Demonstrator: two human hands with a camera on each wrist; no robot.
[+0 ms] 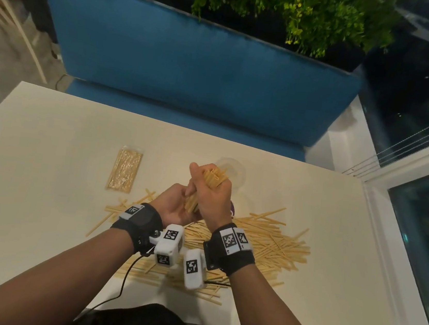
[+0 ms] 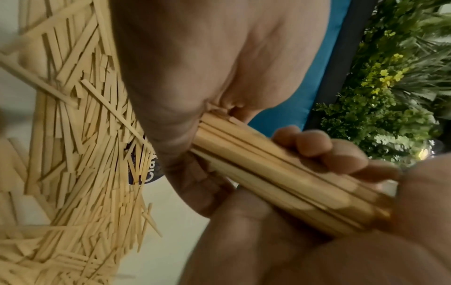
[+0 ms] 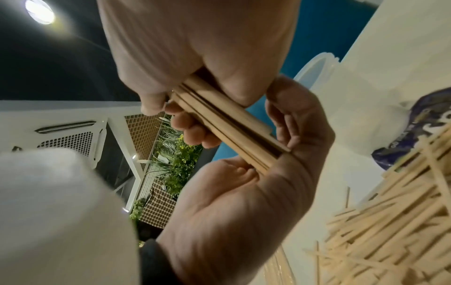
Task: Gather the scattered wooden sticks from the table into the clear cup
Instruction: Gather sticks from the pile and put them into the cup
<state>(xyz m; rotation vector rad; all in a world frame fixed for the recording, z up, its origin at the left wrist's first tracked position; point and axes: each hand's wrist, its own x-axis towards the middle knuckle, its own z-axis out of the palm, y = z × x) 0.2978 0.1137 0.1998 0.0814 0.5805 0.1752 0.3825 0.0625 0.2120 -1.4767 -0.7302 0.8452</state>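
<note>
My right hand [image 1: 213, 197] grips a thick bundle of wooden sticks [image 1: 212, 178], tilted in the air just in front of the clear cup [image 1: 235, 169]. My left hand [image 1: 175, 207] lies palm up under the bundle's lower end. In the right wrist view the bundle [image 3: 227, 125] butts against the left palm [image 3: 244, 202], whose fingers stand loosely beside it. The left wrist view shows the right hand's fingers [image 2: 317, 146] wrapped round the bundle [image 2: 280, 169]. Many loose sticks [image 1: 274, 240] lie scattered on the table [image 1: 41, 195] beneath both wrists. The cup's lower part is hidden behind my hands.
A sealed packet of sticks [image 1: 124, 170] lies at the left of the pile. A dark purple label [image 1: 232, 210] shows at the cup's base. A blue bench [image 1: 193, 65] and plants [image 1: 307, 17] stand beyond the table's far edge.
</note>
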